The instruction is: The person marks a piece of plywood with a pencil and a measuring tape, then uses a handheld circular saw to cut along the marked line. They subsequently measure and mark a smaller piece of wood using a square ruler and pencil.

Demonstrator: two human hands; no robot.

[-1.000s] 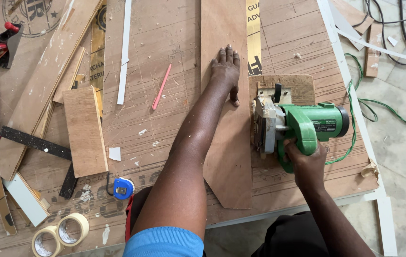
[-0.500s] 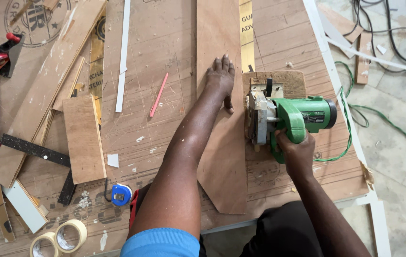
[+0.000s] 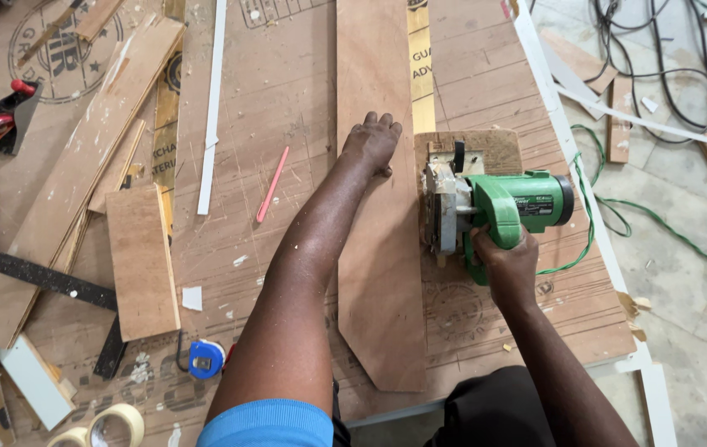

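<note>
While the long plywood strip (image 3: 378, 207) lies flat along the scratched workbench (image 3: 287, 99), it is pressed down by the left hand (image 3: 371, 142), whose fingers are laid flat and close together on the wood, holding nothing. The green circular saw (image 3: 486, 211) is gripped at its handle by the right hand (image 3: 506, 263), the fingers wrapped tight around the grip. The saw's base plate is set against the right edge of the strip, roughly at its middle, just beside the left hand and a little nearer the body. Whether the blade is spinning or biting into the wood cannot be told, since the blade is hidden under the guard. No finished cut line is visible beyond the saw, so the far half of the strip appears uncut along that edge; the near end already shows an angled, pointed shape. The work is therefore judged to be about midway at most, with the whole stretch ahead of the saw left to be done. A green cable (image 3: 618, 207) is trailed off the bench to the floor on the right. A red pencil (image 3: 272, 184), a blue tape measure (image 3: 205, 358), a black square (image 3: 55, 281) and rolls of masking tape (image 3: 117, 422) are left on the bench to the left, well apart from the strip.
</note>
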